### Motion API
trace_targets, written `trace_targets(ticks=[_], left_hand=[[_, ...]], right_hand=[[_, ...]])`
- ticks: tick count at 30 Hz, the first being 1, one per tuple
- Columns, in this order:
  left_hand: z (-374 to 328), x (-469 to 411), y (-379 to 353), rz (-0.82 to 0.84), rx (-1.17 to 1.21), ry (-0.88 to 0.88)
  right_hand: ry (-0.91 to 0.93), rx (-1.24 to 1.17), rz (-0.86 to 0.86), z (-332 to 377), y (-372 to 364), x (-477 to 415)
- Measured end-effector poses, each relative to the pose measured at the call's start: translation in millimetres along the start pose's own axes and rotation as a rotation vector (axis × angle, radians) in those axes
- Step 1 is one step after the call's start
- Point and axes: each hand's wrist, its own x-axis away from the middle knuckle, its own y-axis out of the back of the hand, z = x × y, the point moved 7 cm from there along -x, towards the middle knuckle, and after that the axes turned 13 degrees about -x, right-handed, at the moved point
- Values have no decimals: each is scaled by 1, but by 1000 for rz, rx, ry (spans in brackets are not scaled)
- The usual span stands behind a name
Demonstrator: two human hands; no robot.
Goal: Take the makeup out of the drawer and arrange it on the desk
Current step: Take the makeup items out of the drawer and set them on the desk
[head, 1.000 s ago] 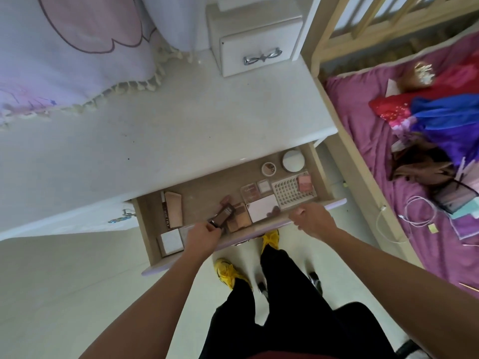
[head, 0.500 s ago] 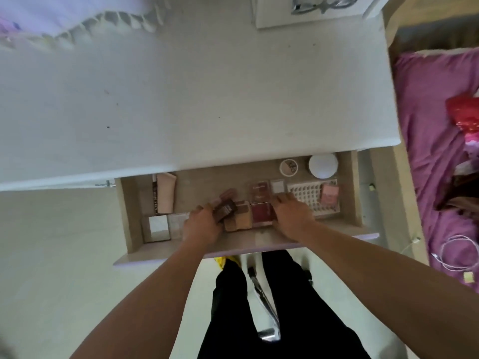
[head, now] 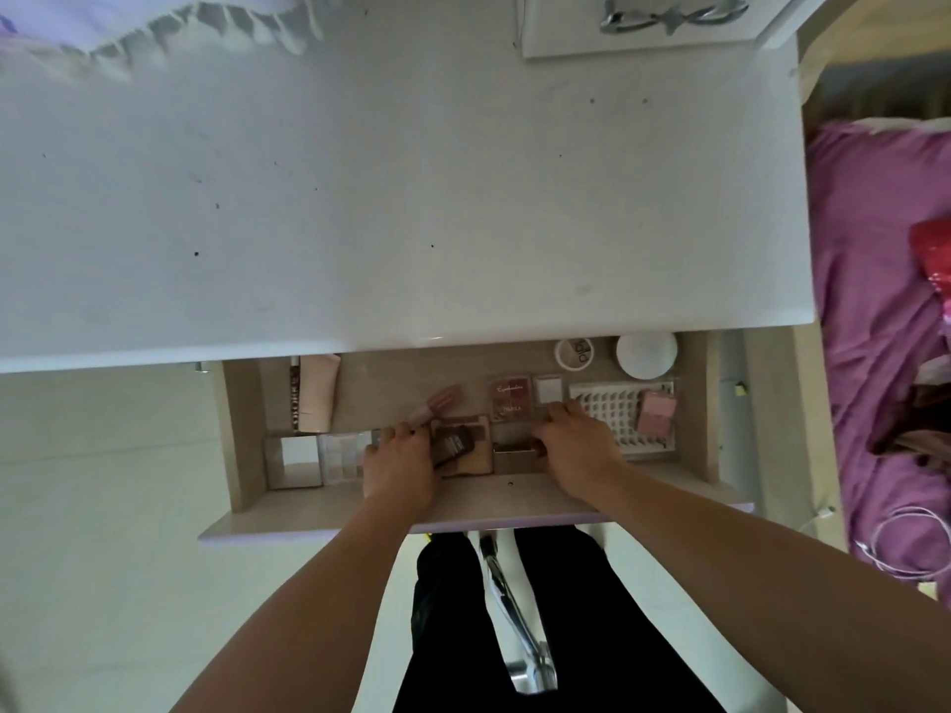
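Observation:
The drawer (head: 247,434) stands pulled out under the white desk (head: 411,198), with makeup lying inside. My left hand (head: 399,463) grips a dark brown compact (head: 453,441) above a tan palette (head: 471,458); its fingertips touch a pink lip gloss tube (head: 437,402). My right hand (head: 576,447) curls its fingers round the right edge of a red-brown eyeshadow palette (head: 510,401). Beside that palette lies a small white square compact (head: 549,388). The drawer also holds a pink tube (head: 321,393), a clear case (head: 293,455), a white jar (head: 647,355), a small pot (head: 575,352) and a pink compact (head: 656,411) on a white grid tray (head: 607,403).
A small white drawer box (head: 633,23) stands at the desk's back right and a fringed cloth (head: 154,28) hangs at the back left. A bed with a purple sheet (head: 875,301) runs along the right. A metal chair leg (head: 507,599) shows between my legs.
My right hand left the drawer's front edge and reached inside onto the eyeshadow palette. My left hand kept hold of the dark compact. My view swung to look straight down over the drawer.

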Motion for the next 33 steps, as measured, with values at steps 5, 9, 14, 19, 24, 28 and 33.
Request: trace_targets(ticks=[5, 9, 14, 19, 24, 28, 33], left_hand=[[9, 19, 22, -29, 128, -40], [31, 44, 43, -33, 373, 32], [75, 87, 56, -6, 986, 151], [140, 132, 70, -37, 1395, 201], [230, 151, 92, -149, 1547, 185], [314, 148, 106, -187, 1528, 120], [419, 132, 131, -233, 1426, 63]], right_hand=[[6, -171, 25, -10, 11, 15], [29, -229, 17, -1, 36, 31], [127, -220, -22, 39, 82, 47], [172, -274, -96, 93, 125, 53], [185, -431, -222, 166, 153, 41], [134, -517, -308, 231, 161, 17], [11, -668, -357, 306, 150, -14]])
